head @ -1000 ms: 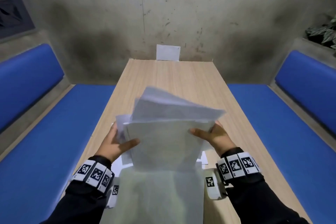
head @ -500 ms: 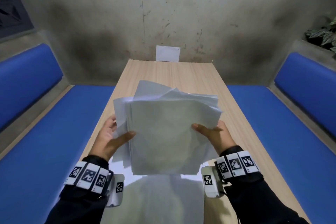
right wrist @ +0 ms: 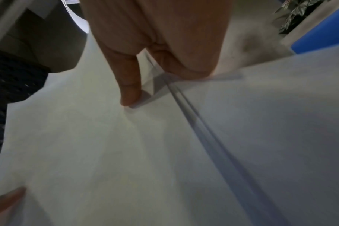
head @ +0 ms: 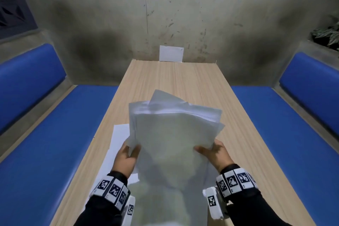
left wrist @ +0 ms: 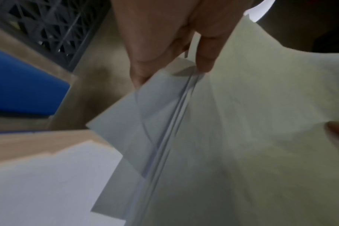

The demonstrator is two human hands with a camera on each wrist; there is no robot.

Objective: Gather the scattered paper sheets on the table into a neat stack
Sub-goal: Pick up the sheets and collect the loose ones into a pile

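Observation:
A loose bundle of white paper sheets is held up over the wooden table, its far edges fanned out unevenly. My left hand grips the bundle's left edge, thumb on top and fingers underneath. My right hand grips the right edge the same way. In the left wrist view the thumb presses on the sheets and the layered edges show. In the right wrist view the thumb lies on the top sheet. More white sheets lie flat on the table under my left hand.
Blue padded benches run along both long sides of the table. A small white card leans on the stained concrete wall at the table's far end. A plant sits at the far right.
The bundle has tilted further away from me and dropped lower. Both hands have slid from the bundle's middle sides down to its near corners. A flat sheet on the table now shows at the left.

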